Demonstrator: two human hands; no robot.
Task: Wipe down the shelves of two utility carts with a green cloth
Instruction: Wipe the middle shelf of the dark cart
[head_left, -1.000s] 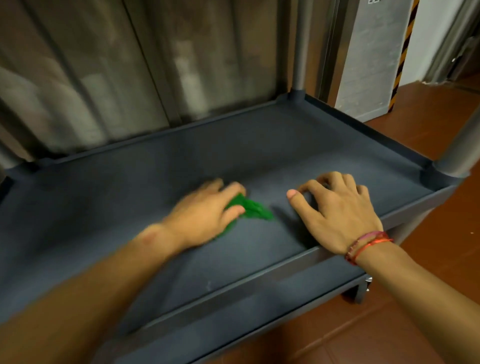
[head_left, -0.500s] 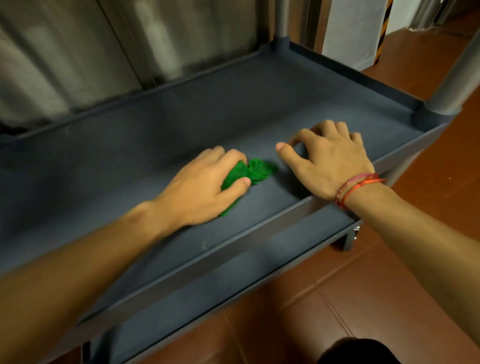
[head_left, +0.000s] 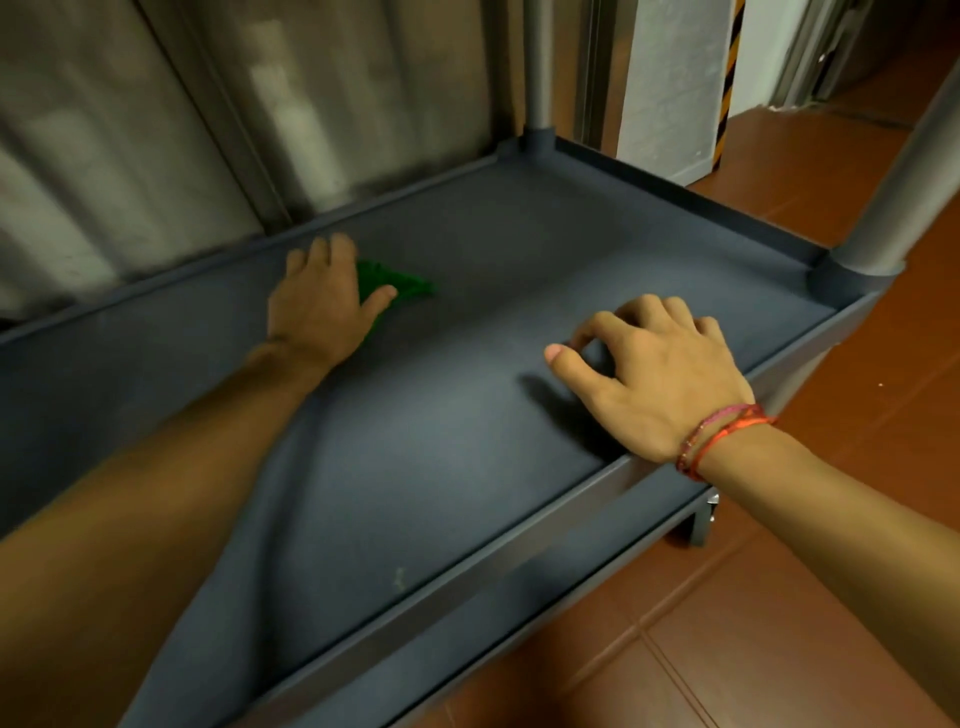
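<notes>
Under left hand (head_left: 319, 306), mostly hidden: crumpled green cloth (head_left: 402, 283). Its fingers (head_left: 332, 249) blurred. Dark grey plastic cart shelf (head_left: 467, 426): left end cut off by frame. Grey metal posts (head_left: 540, 67): tops cut off. Caster (head_left: 701, 522): mostly hidden beneath shelf.

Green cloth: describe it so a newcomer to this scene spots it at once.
Start at the dark grey cart shelf filling the view. Near its far rim, the left hand rests on the green cloth. It is the only bright green thing there.
</notes>
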